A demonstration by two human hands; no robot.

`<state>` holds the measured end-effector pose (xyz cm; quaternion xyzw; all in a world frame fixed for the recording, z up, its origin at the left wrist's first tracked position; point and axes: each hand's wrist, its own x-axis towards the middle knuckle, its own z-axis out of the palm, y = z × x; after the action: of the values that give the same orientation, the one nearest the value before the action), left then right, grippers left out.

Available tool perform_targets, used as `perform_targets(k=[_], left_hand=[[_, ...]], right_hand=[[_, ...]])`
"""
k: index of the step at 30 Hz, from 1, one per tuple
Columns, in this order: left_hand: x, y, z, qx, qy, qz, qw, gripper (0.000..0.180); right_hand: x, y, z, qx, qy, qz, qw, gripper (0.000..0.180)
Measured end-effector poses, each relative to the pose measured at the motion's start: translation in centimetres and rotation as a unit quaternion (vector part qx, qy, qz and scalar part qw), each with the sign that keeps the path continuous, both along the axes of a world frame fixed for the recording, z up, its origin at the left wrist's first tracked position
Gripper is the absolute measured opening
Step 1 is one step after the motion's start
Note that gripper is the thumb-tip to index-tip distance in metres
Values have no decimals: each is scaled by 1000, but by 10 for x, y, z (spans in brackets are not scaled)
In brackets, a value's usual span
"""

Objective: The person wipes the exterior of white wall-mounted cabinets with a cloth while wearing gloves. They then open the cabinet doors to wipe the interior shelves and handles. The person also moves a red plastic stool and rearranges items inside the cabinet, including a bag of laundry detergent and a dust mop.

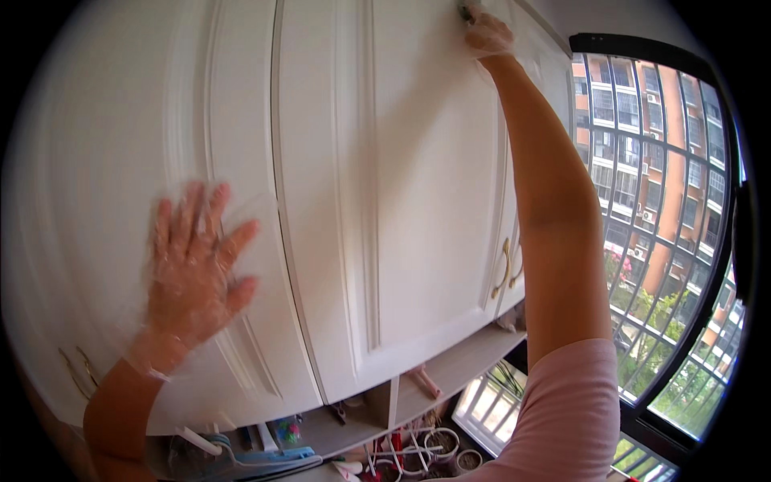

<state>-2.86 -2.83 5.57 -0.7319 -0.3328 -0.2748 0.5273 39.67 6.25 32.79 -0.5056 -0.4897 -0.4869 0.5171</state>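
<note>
While the gloved left hand [197, 269] lies flat, fingers spread, on a white cabinet door [401, 201], it grips nothing. High up, the gloved right hand [486, 32] pinches a small green cloth [466, 11] against the door's top.

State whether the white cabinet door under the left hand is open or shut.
Shut: the cabinet door lies flush with its neighbour; the left hand presses flat on it.

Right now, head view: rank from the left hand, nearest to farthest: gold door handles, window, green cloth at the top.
From the left hand, flat on a white cabinet door:
1. Gold door handles, to its right, at the doors' lower edge.
2. Green cloth, upper right, under the right hand.
3. Window, far right.
</note>
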Motion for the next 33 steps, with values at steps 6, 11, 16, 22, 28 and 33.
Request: perform_targets(k=[6, 11, 16, 22, 28, 33], left_hand=[[4, 3, -4, 19, -6, -13, 1000, 54], [5, -2, -5, 19, -6, -21, 1000, 57], [3, 0, -4, 11, -1, -33, 999, 58], [0, -2, -4, 6, 3, -34, 999, 60], [1, -2, 0, -11, -1, -36, 999, 57], [3, -3, -1, -13, -7, -35, 999, 55]], right_hand=[[22, 1, -150, 76, -89, 48, 992, 47], [15, -21, -317, -23, -92, 94, 991, 54], [9, -67, -448, -165, -132, 110, 971, 44], [4, -41, -410, -111, -63, 95, 987, 55], [4, -13, -136, -12, -43, 44, 998, 69], [-7, -15, -24, 17, 36, 98, 994, 57]])
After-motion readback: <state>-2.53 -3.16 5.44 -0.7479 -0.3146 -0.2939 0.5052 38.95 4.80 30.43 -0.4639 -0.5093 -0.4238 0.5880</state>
